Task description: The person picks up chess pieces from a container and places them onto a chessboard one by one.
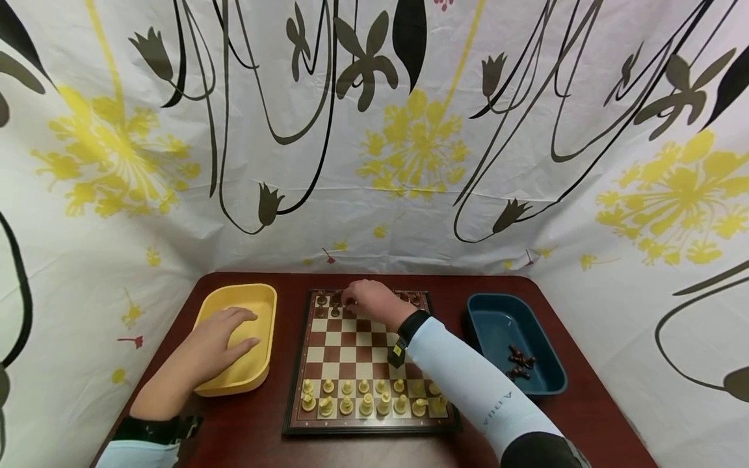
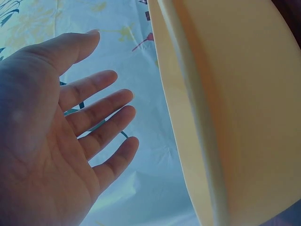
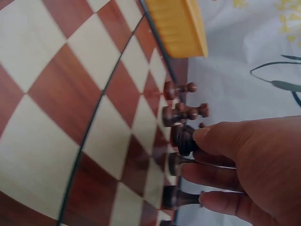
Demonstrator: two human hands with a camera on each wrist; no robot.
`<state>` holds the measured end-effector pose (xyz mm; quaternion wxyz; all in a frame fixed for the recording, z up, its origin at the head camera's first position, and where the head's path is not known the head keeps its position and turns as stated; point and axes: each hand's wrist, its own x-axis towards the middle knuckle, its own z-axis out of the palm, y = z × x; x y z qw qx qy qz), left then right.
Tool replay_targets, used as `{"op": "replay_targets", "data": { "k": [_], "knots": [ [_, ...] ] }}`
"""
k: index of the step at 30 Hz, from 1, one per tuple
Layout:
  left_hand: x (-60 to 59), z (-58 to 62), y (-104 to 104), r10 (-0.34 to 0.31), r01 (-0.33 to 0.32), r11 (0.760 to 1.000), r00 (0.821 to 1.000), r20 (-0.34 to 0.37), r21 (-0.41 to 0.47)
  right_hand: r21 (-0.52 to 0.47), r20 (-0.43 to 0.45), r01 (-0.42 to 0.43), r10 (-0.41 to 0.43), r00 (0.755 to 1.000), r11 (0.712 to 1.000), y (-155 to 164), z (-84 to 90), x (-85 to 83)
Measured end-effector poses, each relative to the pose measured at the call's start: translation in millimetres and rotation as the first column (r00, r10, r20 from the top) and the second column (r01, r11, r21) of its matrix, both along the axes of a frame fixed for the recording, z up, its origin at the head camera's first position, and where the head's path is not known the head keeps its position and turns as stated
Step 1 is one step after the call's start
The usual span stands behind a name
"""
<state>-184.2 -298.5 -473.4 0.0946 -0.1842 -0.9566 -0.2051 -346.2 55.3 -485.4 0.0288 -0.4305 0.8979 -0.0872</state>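
Observation:
The chessboard (image 1: 331, 354) lies on the table with light chess pieces (image 1: 365, 404) in two rows along its near side. Dark chess pieces (image 1: 321, 301) stand at its far edge. There my right hand (image 1: 374, 303) pinches a dark chess piece (image 3: 186, 140) between thumb and fingers; its exact kind I cannot tell. Other dark pieces (image 3: 176, 197) stand close beside those fingers. Over the yellow tub (image 1: 266, 338) is my left hand (image 1: 218, 339), fingers spread and holding nothing. The left wrist view shows its bare palm (image 2: 42, 155) beside the tub's rim (image 2: 197, 108).
To the right of the board stands a blue tub (image 1: 497, 312) with several dark chess pieces (image 1: 519, 359) inside. The dark red table (image 1: 246, 422) carries everything. A white patterned curtain (image 1: 374, 240) hangs around its back and sides.

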Motion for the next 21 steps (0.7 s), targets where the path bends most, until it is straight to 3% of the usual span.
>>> {"op": "replay_targets", "data": {
  "k": [12, 21],
  "knots": [
    [-0.6, -3.4, -3.1, 0.012, -0.012, 1.0, 1.0, -0.002, -0.001, 0.041, -0.027, 0.015, -0.014, 1.0, 0.999, -2.6, -15.3, -3.8],
    [2.6, -2.3, -5.2, 0.013, -0.013, 1.0, 1.0, -0.006, 0.002, 0.027, -0.008, 0.021, -0.02, 1.0, 0.999, -3.4, -16.8, -3.0]
  ]
}}
